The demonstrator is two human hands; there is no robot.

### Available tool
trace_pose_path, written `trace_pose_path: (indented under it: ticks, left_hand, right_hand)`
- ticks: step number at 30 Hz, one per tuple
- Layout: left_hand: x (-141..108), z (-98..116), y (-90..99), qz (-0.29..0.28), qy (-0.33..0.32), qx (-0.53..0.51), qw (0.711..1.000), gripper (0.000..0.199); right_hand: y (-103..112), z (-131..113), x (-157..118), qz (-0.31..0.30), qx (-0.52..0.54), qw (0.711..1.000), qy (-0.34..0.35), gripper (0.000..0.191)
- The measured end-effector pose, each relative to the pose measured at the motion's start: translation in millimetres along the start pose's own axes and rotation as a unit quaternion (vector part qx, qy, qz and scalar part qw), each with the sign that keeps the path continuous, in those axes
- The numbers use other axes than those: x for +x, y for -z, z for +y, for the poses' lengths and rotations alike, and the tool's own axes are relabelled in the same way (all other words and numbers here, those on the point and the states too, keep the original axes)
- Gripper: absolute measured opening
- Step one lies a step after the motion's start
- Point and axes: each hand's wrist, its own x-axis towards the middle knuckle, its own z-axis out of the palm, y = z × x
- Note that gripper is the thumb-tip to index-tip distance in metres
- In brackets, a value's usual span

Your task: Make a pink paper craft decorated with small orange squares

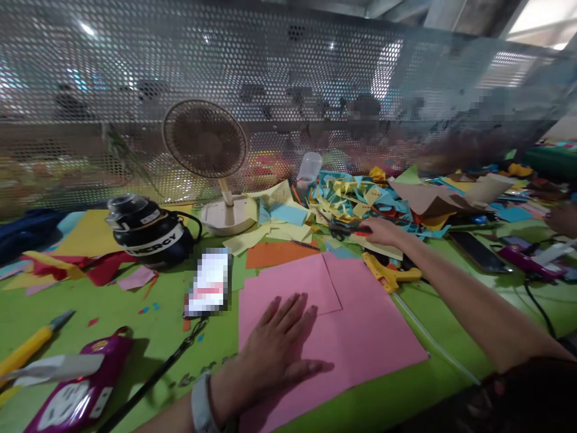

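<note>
My left hand (279, 343) lies flat with fingers spread on pink paper sheets (369, 343). A smaller pink piece with dark-looking edges (318, 285) rests on top, just beyond my fingertips. Past the sheets, my right hand (383, 233) reaches forward, its fingers closed around the red and black handles of a pair of scissors (349, 231). Those fingers are partly blurred. Under my right wrist, at the far right edge of the pink sheets, lies a yellow glue gun (390, 273). Orange paper (274, 255) sits behind the pink stack.
A heap of cut paper scraps (360, 195) lies at the back, near a standing fan (205, 138). Left are a black jug (148, 231), a lit phone (210, 282), a purple device (81, 385) and a yellow cutter (31, 349). Another person's hand (563, 219) shows far right.
</note>
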Motion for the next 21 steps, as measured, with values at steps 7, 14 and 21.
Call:
trace_pose_path:
  ticks: [7, 14, 21]
  left_hand:
    - [-10.8, -7.6, 2.5, -0.003, 0.015, 0.014, 1.0, 0.086]
    - [-7.2, 0.8, 4.3, 0.002, 0.013, 0.008, 1.0, 0.087]
    - [-4.9, 3.9, 6.4, -0.009, -0.003, -0.012, 1.0, 0.087]
  right_hand:
    - [10.3, 6.4, -7.6, 0.041, -0.045, 0.998, 0.018, 0.024]
    - [4.4, -13.6, -71.6, 0.123, 0.02, 0.992, -0.015, 0.034]
    - [-22.4, -55.4, -118.1, 0.078, 0.031, 0.995, 0.051, 0.047]
